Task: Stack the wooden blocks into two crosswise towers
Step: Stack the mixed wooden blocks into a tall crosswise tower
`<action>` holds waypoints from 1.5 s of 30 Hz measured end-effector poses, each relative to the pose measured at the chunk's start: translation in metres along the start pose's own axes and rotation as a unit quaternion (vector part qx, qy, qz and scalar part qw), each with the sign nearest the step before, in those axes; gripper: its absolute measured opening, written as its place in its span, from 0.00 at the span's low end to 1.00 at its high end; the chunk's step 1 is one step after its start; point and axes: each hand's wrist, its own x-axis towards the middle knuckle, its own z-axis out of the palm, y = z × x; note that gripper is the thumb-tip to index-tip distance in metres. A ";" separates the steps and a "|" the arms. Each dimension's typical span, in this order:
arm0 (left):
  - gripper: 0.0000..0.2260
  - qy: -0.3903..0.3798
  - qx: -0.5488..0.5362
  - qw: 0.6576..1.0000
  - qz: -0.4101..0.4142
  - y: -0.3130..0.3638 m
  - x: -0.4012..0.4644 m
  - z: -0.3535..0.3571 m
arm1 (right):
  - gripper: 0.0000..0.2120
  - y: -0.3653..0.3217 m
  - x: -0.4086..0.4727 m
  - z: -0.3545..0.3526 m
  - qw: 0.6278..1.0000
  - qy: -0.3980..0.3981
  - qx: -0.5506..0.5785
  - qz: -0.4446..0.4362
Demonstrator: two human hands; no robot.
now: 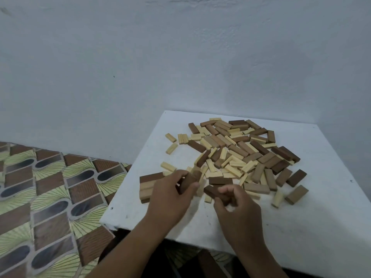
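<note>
— Gripping dark blocks, both hands: left hand [170, 189] closed round one [189, 180], right hand [234, 205] pinching another [213, 192].
— Rest sit in the pile [236, 151] on the table [321, 207]. Light, stiff, smooth; hold the long sides.

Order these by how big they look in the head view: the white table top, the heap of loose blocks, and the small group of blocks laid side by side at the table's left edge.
1. White table top
2. Heap of loose blocks
3. Group of blocks laid side by side, partly hidden by the left hand, yet clearly smallest.
</note>
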 end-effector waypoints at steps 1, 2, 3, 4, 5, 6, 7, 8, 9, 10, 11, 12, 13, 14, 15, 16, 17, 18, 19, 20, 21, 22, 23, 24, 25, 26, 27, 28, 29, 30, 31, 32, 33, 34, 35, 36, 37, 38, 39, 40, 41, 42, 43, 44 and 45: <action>0.07 -0.005 -0.004 1.000 -0.006 -0.002 -0.013 0.002 | 0.12 0.004 -0.009 -0.001 1.000 -0.004 -0.024 -0.002; 0.06 -0.011 -0.010 1.000 -0.008 -0.003 -0.023 0.003 | 0.12 0.008 -0.016 -0.002 0.999 -0.006 -0.050 -0.008; 0.06 -0.019 -0.016 1.000 -0.006 -0.005 -0.032 0.004 | 0.12 0.011 -0.022 -0.002 0.997 -0.009 -0.075 -0.020; 0.05 -0.025 -0.017 1.000 -0.004 -0.007 -0.039 0.005 | 0.13 0.013 -0.028 -0.002 0.995 -0.012 -0.098 -0.035; 0.04 -0.028 -0.011 1.000 -0.003 -0.008 -0.044 0.006 | 0.13 0.016 -0.032 -0.001 0.992 -0.015 -0.118 -0.050; 0.04 -0.028 0.001 1.000 -0.001 -0.009 -0.049 0.007 | 0.13 0.018 -0.035 -0.001 0.988 -0.018 -0.138 -0.060; 0.04 -0.029 0.017 0.999 -0.001 -0.011 -0.052 0.008 | 0.12 0.020 -0.037 0.000 0.985 -0.021 -0.161 -0.065; 0.04 -0.031 0.031 0.999 -0.001 -0.012 -0.053 0.008 | 0.12 0.022 -0.037 0.001 0.980 -0.025 -0.181 -0.074; 0.06 -0.033 0.042 0.999 -0.004 -0.014 -0.054 0.009 | 0.11 0.025 -0.038 0.002 0.977 -0.028 -0.195 -0.087; 0.07 -0.034 0.046 0.998 -0.009 -0.015 -0.054 0.010 | 0.11 0.028 -0.038 0.003 0.975 -0.030 -0.198 -0.098; 0.09 -0.036 0.043 0.998 -0.017 -0.015 -0.053 0.010 | 0.10 0.030 -0.038 0.004 0.975 -0.031 -0.195 -0.102; 0.11 -0.040 0.032 0.998 -0.025 -0.015 -0.052 0.010 | 0.11 0.032 -0.039 0.006 0.976 -0.034 -0.190 -0.100; 0.13 -0.045 0.020 0.998 -0.031 -0.015 -0.052 0.010 | 0.12 0.033 -0.039 0.007 0.977 -0.040 -0.185 -0.094; 0.15 -0.049 0.008 0.998 -0.038 -0.014 -0.051 0.009 | 0.14 0.033 -0.039 0.009 0.979 -0.048 -0.178 -0.088; 0.15 -0.052 -0.003 0.997 -0.049 -0.013 -0.051 0.008 | 0.15 0.032 -0.040 0.011 0.980 -0.057 -0.170 -0.086; 0.13 -0.050 -0.012 0.997 -0.060 -0.012 -0.050 0.006 | 0.16 0.031 -0.040 0.012 0.981 -0.066 -0.162 -0.088; 0.10 -0.042 -0.016 0.997 -0.070 -0.013 -0.050 0.005 | 0.16 0.030 -0.040 0.013 0.981 -0.073 -0.154 -0.092; 0.09 -0.032 -0.011 0.997 -0.074 -0.014 -0.049 0.003 | 0.16 0.029 -0.040 0.014 0.981 -0.078 -0.147 -0.099; 0.09 -0.025 0.003 0.997 -0.076 -0.017 -0.048 0.002 | 0.16 0.028 -0.040 0.015 0.981 -0.082 -0.139 -0.105; 0.10 -0.022 0.020 0.997 -0.075 -0.019 -0.047 0.000 | 0.16 0.027 -0.040 0.015 0.982 -0.086 -0.129 -0.109; 0.11 -0.025 0.033 0.996 -0.076 -0.019 -0.047 -0.001 | 0.15 0.026 -0.039 0.014 0.983 -0.092 -0.118 -0.111; 0.12 -0.034 0.042 0.995 -0.085 -0.019 -0.045 -0.002 | 0.15 0.024 -0.039 0.014 0.983 -0.099 -0.109 -0.111; 0.11 -0.043 0.044 0.994 -0.093 -0.018 -0.044 -0.003 | 0.15 0.022 -0.039 0.014 0.983 -0.106 -0.102 -0.111; 0.10 -0.050 0.042 0.993 -0.102 -0.017 -0.043 -0.004 | 0.16 0.021 -0.038 0.013 0.982 -0.114 -0.097 -0.112; 0.12 -0.050 0.036 0.992 -0.111 -0.016 -0.041 -0.005 | 0.18 0.019 -0.037 0.012 0.981 -0.126 -0.093 -0.113; 0.17 -0.050 0.030 0.991 -0.119 -0.017 -0.041 -0.006 | 0.21 0.017 -0.036 0.010 0.979 -0.142 -0.090 -0.113; 0.20 -0.048 0.023 0.991 -0.121 -0.018 -0.040 -0.006 | 0.24 0.016 -0.034 0.008 0.976 -0.162 -0.087 -0.112; 0.20 -0.048 0.028 0.992 -0.117 -0.019 -0.040 -0.006 | 0.26 0.014 -0.032 0.007 0.973 -0.186 -0.085 -0.107; 0.18 -0.051 0.042 0.992 -0.109 -0.019 -0.039 -0.005 | 0.29 0.013 -0.030 0.005 0.970 -0.208 -0.084 -0.099; 0.16 -0.056 0.065 0.991 -0.100 -0.019 -0.039 -0.004 | 0.32 0.012 -0.027 0.004 0.966 -0.225 -0.084 -0.092; 0.16 -0.057 0.083 0.991 -0.087 -0.020 -0.039 -0.003 | 0.34 0.012 -0.024 0.004 0.964 -0.236 -0.084 -0.088; 0.15 -0.054 0.090 0.992 -0.076 -0.022 -0.039 -0.002 | 0.36 0.012 -0.021 0.004 0.963 -0.243 -0.084 -0.085; 0.15 -0.047 0.085 0.993 -0.069 -0.022 -0.039 -0.001 | 0.38 0.011 -0.019 0.004 0.962 -0.246 -0.083 -0.081; 0.14 -0.042 0.076 0.994 -0.068 -0.023 -0.039 0.000 | 0.39 0.010 -0.016 0.005 0.962 -0.247 -0.083 -0.079; 0.13 -0.038 0.068 0.995 -0.064 -0.024 -0.039 0.001 | 0.40 0.010 -0.014 0.006 0.961 -0.250 -0.085 -0.080; 0.12 -0.036 0.065 0.995 -0.060 -0.024 -0.039 0.002 | 0.40 0.009 -0.011 0.006 0.960 -0.254 -0.088 -0.081; 0.10 -0.033 0.066 0.996 -0.053 -0.025 -0.039 0.001 | 0.41 0.008 -0.009 0.007 0.958 -0.260 -0.090 -0.082; 0.09 -0.032 0.072 0.996 -0.046 -0.026 -0.039 0.001 | 0.40 0.006 -0.007 0.006 0.956 -0.267 -0.091 -0.082; 0.07 -0.031 0.080 0.996 -0.039 -0.028 -0.039 -0.001 | 0.40 0.005 -0.006 0.006 0.954 -0.273 -0.093 -0.083; 0.06 -0.035 0.092 0.995 -0.034 -0.029 -0.038 -0.003 | 0.39 0.004 -0.004 0.006 0.952 -0.277 -0.095 -0.085; 0.06 -0.042 0.107 0.993 -0.030 -0.031 -0.038 -0.006 | 0.38 0.002 -0.003 0.006 0.951 -0.280 -0.099 -0.089; 0.05 -0.052 0.122 0.991 -0.026 -0.033 -0.037 -0.009 | 0.38 0.001 -0.002 0.005 0.949 -0.284 -0.101 -0.092; 0.05 -0.063 0.134 0.989 -0.026 -0.034 -0.036 -0.012 | 0.37 0.000 -0.002 0.005 0.947 -0.289 -0.102 -0.096; 0.05 -0.076 0.139 0.987 -0.030 -0.035 -0.036 -0.014 | 0.37 -0.002 -0.001 0.005 0.945 -0.297 -0.099 -0.098; 0.05 -0.088 0.136 0.986 -0.035 -0.035 -0.035 -0.016 | 0.37 -0.003 0.000 0.005 0.943 -0.305 -0.095 -0.097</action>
